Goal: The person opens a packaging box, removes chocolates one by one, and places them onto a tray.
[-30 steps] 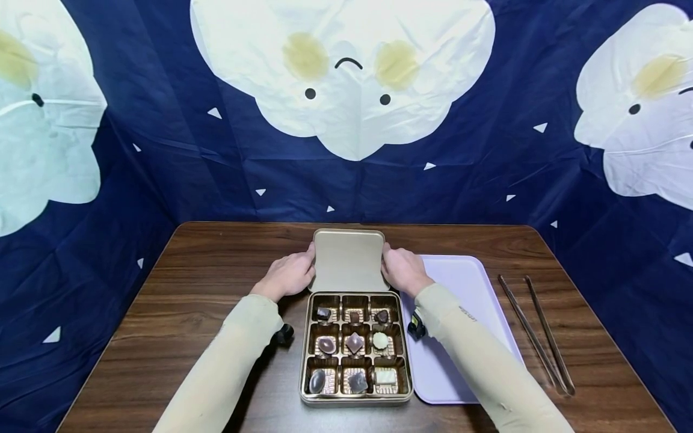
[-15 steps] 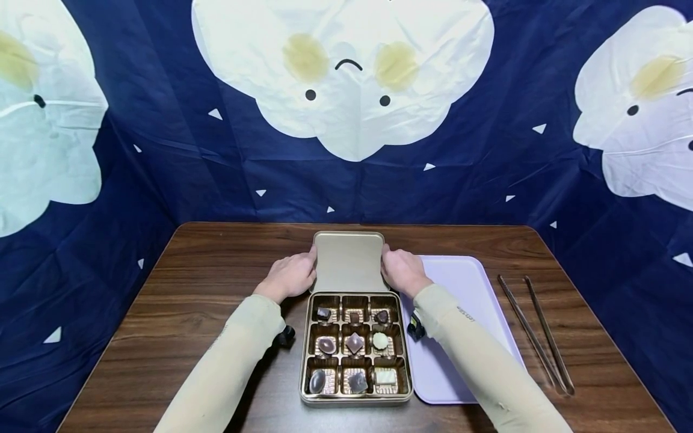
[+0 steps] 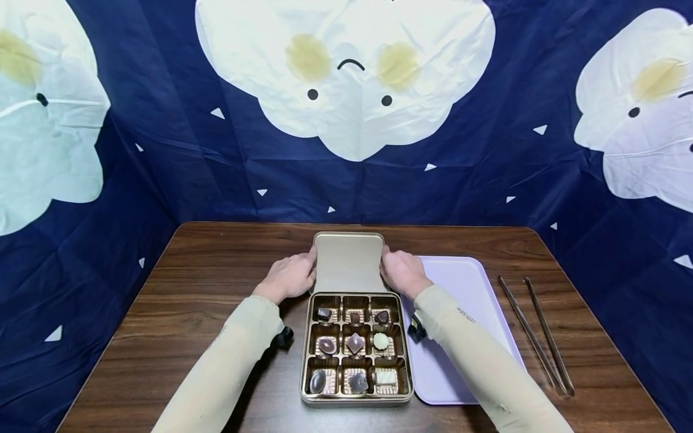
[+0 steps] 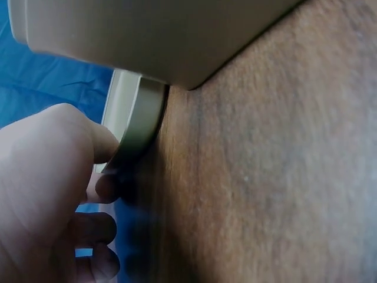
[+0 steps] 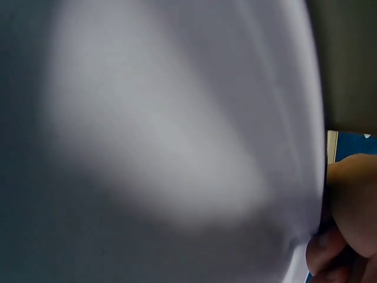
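Observation:
In the head view, a shallow gold tin lid point(image 3: 349, 263) lies with its inside up, just behind the gold chocolate tin point(image 3: 357, 402). My left hand point(image 3: 292, 275) grips the lid's left edge, thumb over the rim. At the opposite edge, my right hand point(image 3: 403, 272) holds the lid, its fingertips partly hidden. The left wrist view shows the lid's rim point(image 4: 147, 112) low against the wood, between thumb and curled fingers. Dark, brown and white chocolates point(image 3: 354, 343) sit one per compartment in the tin's gold insert.
A lilac tray point(image 3: 465, 276) stands right of the tin, under my right forearm. Long metal tongs point(image 3: 549, 337) lie farther right on the wooden table point(image 3: 216, 264). Blue fabric point(image 3: 379, 192) with white clouds rises behind the table and at both sides.
The lid's far edge has come slightly lower and nearer, with both hands still on its sides. The tin, tray and tongs stay where they were.

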`<state>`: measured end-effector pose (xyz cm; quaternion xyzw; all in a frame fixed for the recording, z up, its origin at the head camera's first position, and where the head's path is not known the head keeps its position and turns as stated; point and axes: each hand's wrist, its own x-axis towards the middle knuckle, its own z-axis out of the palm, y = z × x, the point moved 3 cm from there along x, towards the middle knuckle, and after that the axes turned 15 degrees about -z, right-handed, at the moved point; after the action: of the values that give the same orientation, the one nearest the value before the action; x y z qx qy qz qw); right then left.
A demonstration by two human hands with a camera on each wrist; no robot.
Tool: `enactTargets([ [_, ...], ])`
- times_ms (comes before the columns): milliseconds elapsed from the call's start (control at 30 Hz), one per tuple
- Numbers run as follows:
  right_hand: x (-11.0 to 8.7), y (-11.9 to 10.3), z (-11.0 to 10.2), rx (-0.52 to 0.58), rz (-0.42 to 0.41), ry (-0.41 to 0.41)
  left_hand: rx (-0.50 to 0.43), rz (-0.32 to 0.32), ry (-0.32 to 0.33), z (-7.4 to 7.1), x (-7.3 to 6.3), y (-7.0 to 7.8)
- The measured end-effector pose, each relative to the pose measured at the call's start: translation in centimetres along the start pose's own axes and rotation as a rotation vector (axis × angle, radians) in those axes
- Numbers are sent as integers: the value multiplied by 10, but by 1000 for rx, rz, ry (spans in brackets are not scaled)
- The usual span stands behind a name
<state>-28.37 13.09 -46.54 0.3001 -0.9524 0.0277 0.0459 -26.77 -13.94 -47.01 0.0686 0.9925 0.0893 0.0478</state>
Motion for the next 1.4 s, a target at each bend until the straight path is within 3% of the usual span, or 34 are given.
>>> enactTargets([
  [233,-5,1,-5,98,-1,50,-89,-35,2,-2,-6,-8],
  [567,-29,8,-31,270,-17,237,-319,10,178,-18,-28,-20],
  [733,-49,10,-46,303,0,263,-407,65,171,-29,-50,-14],
  [933,-80,12,-62,280,-21,318,-412,190,221,-35,-86,-7],
  [1067,-104,16,-71,270,-35,354,-417,269,210,-34,-111,-4],
  [1200,-133,24,-78,241,-24,378,-399,282,182,-29,-132,-3],
  [1400,-176,37,-85,204,31,402,-362,241,109,-22,-156,-6],
])
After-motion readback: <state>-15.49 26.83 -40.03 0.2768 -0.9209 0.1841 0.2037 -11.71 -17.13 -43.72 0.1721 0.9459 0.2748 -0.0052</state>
